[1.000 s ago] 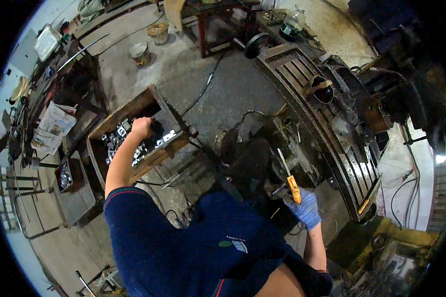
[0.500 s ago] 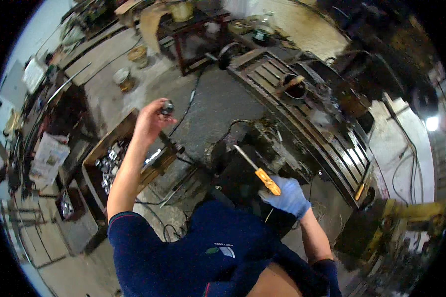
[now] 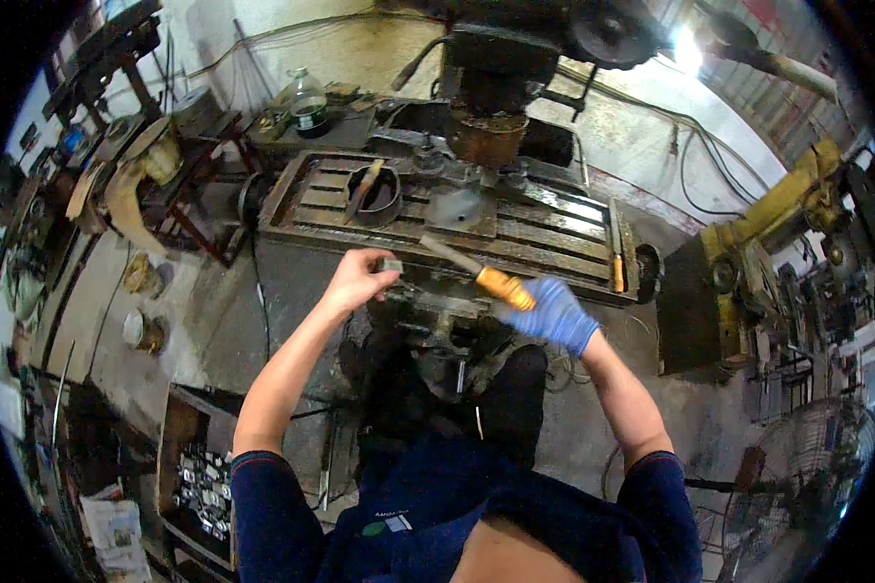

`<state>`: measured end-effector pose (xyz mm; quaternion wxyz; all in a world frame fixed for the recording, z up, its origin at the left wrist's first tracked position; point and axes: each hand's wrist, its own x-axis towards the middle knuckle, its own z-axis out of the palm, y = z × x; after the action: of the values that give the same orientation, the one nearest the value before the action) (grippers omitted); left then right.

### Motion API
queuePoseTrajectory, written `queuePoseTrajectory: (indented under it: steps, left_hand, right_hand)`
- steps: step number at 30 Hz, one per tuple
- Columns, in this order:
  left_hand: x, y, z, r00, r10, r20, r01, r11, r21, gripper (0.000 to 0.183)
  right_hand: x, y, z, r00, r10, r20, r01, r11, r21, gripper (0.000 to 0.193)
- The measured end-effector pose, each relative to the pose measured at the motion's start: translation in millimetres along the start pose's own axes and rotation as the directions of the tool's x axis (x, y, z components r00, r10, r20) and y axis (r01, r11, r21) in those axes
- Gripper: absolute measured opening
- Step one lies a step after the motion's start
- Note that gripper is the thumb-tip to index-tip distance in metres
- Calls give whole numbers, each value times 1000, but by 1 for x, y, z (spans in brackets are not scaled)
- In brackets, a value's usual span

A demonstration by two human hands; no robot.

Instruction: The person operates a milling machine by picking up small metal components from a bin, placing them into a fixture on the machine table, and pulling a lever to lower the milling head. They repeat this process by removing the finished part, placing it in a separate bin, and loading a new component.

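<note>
My bare left hand [image 3: 358, 280] is closed on a small grey metal piece [image 3: 391, 264], held just in front of the slotted table [image 3: 554, 233] of a large milling machine. My right hand [image 3: 554, 313], in a blue glove, grips the orange handle of a screwdriver-like tool [image 3: 476, 273] whose metal shaft points up-left over the machine table. The two hands are close together, about a hand's width apart. On the machine table sit a round dark pot [image 3: 377, 191] with a wooden stick in it and a shiny metal plate [image 3: 457, 208].
A wooden crate of small metal parts [image 3: 200, 483] stands on the floor at lower left. Cluttered benches and cans [image 3: 144, 275] lie to the left, a yellow machine [image 3: 749, 262] to the right, a fan [image 3: 807, 486] at lower right. Cables run across the concrete floor.
My left hand rose from the parts crate carrying a small metal piece and now sits at the machine table. My view turned toward the machine; my right hand kept the orange-handled tool.
</note>
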<state>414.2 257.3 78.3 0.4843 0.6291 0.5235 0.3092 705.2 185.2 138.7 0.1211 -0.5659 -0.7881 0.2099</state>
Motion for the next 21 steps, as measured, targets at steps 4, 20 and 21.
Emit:
queuePoseTrajectory:
  steps: [4,20,21]
  left_hand:
    - [74,30,41,905,422,52,-392,779,490,34]
    - [164,43,79,902,430,46,-327,608,723,35]
    - [163,40,78,892,449,51,-343,600,723,33]
  right_hand:
    - [11,91,-11,930,-1,-367,19,999,46,35]
    - [-1,127,84,841,491,-229,-366,827,427,46]
    - [-5,128,84,840,468,-275,-315,833,455,47]
